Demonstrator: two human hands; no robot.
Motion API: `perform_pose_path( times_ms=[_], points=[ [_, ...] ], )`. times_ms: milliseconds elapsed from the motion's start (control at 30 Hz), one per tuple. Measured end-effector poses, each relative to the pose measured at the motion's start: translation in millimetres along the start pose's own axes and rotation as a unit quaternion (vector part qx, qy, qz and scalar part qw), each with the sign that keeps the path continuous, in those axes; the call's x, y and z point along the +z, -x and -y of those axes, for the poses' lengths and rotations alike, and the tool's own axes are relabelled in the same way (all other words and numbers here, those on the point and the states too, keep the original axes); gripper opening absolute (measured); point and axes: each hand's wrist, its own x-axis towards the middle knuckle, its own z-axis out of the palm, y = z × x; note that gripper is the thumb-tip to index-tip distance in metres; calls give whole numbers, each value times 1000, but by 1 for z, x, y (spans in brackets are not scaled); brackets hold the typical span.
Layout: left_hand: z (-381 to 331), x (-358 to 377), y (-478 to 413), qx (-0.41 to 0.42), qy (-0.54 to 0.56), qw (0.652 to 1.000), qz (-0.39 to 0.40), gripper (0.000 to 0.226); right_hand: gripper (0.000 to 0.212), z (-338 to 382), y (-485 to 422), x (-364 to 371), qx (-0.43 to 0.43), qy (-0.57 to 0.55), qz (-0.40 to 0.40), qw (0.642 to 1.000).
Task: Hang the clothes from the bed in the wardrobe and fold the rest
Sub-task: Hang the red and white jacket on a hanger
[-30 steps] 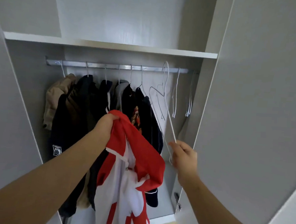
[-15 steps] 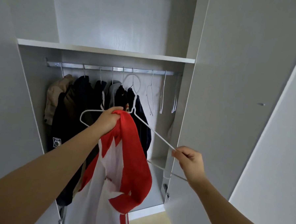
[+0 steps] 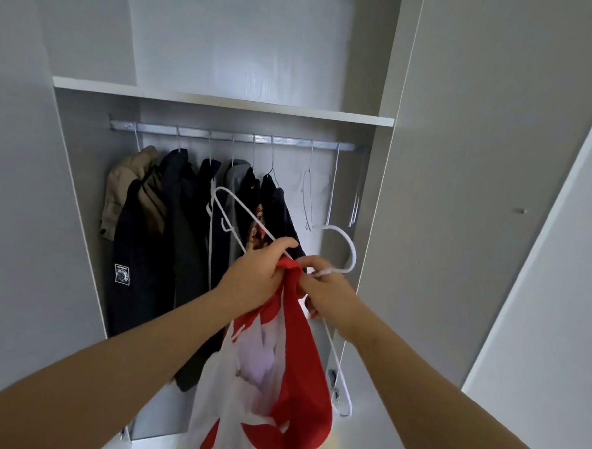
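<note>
A red and white garment [image 3: 273,370] hangs down in front of the open wardrobe. My left hand [image 3: 254,277] grips it at the top, by the red collar. My right hand [image 3: 325,287] holds a white wire hanger [image 3: 349,258] close to its neck, right beside the collar. One arm of the hanger sticks up to the left behind my left hand, and the other runs down to the right past the garment. The two hands touch at the collar.
The metal rail [image 3: 234,137] carries several dark garments [image 3: 169,252] and a tan one [image 3: 125,184] on the left. Empty wire hangers [image 3: 308,194] hang on the right part of the rail. A white shelf [image 3: 222,100] lies above. The open door [image 3: 488,200] stands at the right.
My right hand brought the hanger from the right over to the collar. The hanger turned, its hook now pointing up right. The view tilted down slightly.
</note>
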Motion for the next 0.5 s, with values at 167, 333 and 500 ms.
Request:
perform_pose_path(
  times_ms=[167, 333, 500],
  points=[
    [27, -6, 11, -75, -75, 987, -124, 23, 28, -16, -10, -10, 22, -17, -152, 988],
    [50, -30, 3, -225, -194, 954, -42, 30, 32, -22, -8, -31, 30, -138, -220, 965],
    [48, -28, -21, -548, 256, 796, -26, 36, 31, -25, 0, -53, 20, -229, -232, 945]
  ],
)
